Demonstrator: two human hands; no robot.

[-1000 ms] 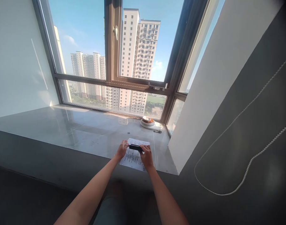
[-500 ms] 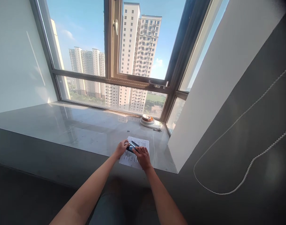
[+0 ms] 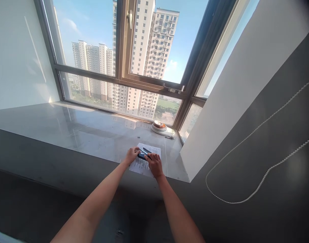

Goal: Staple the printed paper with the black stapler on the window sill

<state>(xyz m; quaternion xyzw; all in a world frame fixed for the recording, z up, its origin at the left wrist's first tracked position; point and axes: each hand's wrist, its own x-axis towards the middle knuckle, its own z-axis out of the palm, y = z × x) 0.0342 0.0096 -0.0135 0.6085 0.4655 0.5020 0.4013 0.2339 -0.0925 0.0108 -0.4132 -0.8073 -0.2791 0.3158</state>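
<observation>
A printed sheet of paper (image 3: 152, 150) lies on the grey stone window sill (image 3: 76, 130), near its front edge. Above it both hands meet on a small dark stapler-like tool (image 3: 145, 154) that stands partly hinged apart. My left hand (image 3: 131, 155) pinches its left end with closed fingers. My right hand (image 3: 153, 164) curls over its right side, fingers closed on it. The tool's lower part is hidden by the fingers.
A low stack of round plates or reels (image 3: 161, 128) sits at the sill's back right corner, with a small dark item (image 3: 170, 137) beside it. A white beaded blind cord (image 3: 255, 162) hangs on the grey wall at right. The window (image 3: 124, 54) rises behind.
The dark tool was held flat and closed between the hands a second ago; now it is hinged apart over the paper. The view has shifted slightly upward and right.
</observation>
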